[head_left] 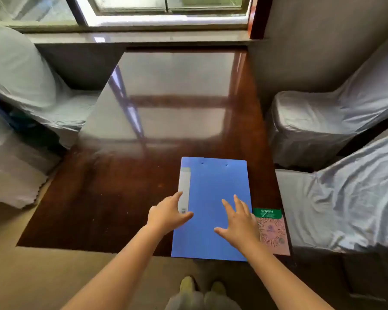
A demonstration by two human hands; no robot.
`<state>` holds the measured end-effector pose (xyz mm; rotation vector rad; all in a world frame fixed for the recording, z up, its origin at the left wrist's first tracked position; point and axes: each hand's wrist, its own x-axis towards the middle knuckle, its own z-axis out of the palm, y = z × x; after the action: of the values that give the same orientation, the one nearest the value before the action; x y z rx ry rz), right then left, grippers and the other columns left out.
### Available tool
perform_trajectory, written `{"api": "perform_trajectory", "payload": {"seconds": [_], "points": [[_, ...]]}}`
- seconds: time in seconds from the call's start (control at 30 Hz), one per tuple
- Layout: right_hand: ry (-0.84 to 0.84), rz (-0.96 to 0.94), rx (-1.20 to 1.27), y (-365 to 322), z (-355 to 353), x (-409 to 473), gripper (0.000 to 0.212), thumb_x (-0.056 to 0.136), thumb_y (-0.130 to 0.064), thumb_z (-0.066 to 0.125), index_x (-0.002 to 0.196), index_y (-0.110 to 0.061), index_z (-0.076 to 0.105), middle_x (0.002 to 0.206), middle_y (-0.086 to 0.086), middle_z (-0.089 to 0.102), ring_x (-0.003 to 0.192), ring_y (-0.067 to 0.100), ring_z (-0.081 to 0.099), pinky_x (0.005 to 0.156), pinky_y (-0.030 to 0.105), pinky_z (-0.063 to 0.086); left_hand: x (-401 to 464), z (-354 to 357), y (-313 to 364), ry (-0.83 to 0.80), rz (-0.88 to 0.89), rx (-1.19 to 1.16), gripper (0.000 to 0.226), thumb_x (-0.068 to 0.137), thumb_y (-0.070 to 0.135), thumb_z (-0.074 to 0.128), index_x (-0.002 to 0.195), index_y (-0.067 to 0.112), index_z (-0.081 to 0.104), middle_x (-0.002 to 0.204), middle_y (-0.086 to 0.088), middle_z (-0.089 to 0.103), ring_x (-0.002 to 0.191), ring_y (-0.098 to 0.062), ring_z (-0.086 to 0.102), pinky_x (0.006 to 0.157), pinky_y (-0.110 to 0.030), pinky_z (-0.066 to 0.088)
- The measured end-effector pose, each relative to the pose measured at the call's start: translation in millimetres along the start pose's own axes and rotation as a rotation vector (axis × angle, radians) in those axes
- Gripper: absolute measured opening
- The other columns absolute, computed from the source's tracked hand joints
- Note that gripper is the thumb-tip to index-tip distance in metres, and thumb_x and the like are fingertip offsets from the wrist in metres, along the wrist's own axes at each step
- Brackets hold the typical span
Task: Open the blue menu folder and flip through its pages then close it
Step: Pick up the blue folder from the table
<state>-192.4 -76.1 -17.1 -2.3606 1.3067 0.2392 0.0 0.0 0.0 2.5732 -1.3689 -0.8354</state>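
Observation:
The blue menu folder (213,191) lies closed and flat on the dark glossy table (126,198), near its front right corner, with a pale label strip along its left spine. My left hand (167,214) reaches to the spine edge, fingers over the label strip and thumb on the cover. My right hand (238,222) is over the cover's right half, fingers spread, holding nothing; whether the palm touches the cover is unclear.
A pink and green QR-code card (271,231) lies just right of the folder at the table's edge. Fabric-covered chairs stand on the right (336,126) and left (25,86). A window sill (143,36) runs along the far side.

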Motion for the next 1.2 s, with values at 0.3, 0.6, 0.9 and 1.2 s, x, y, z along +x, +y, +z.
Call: {"api": "perform_trajectory", "payload": {"seconds": [0.3,0.6,0.9,1.2], "points": [[-0.082,0.029,-0.067,-3,48,-3,0.087,0.081,-0.054,0.058,0.147,-0.024,0.009,0.158,0.01,0.003,0.144,0.029,0.002,0.11,0.043,0.026,-8,48,-16,-0.057,-0.239,-0.347,0.034,0.077,0.03,0.065,0.102,0.008,0.054,0.108,-0.009,0.065,0.081,-0.017,0.061,0.053,-0.024,0.049],[-0.083,0.007,-0.147,-7,47,-2,0.087,0.083,-0.058,0.053,0.147,-0.022,0.007,0.158,0.012,0.005,0.144,0.031,0.003,0.108,0.038,0.032,-5,49,-31,-0.123,-0.411,-0.908,0.015,0.085,0.005,0.059,0.1,0.009,0.059,0.095,-0.001,0.065,0.096,-0.021,0.062,0.063,-0.024,0.052],[0.058,0.02,0.283,-7,7,-6,0.075,0.085,-0.048,0.057,0.145,-0.028,0.018,0.157,0.005,0.015,0.141,0.026,0.02,0.1,0.041,0.042,-29,-3,-31,-0.106,-0.196,-1.062,0.023,0.091,0.008,0.053,0.109,0.019,0.06,0.102,0.002,0.07,0.093,-0.01,0.068,0.066,-0.023,0.057],[-0.133,0.211,1.022,50,-77,1,0.04,0.096,-0.023,0.047,0.136,-0.023,0.04,0.121,-0.003,0.059,0.101,0.015,0.062,0.061,0.025,0.056,-49,-60,-28,-0.062,0.106,-1.343,0.032,0.088,0.015,0.054,0.119,0.017,0.06,0.111,-0.003,0.072,0.101,-0.023,0.067,0.071,-0.03,0.058]]}}
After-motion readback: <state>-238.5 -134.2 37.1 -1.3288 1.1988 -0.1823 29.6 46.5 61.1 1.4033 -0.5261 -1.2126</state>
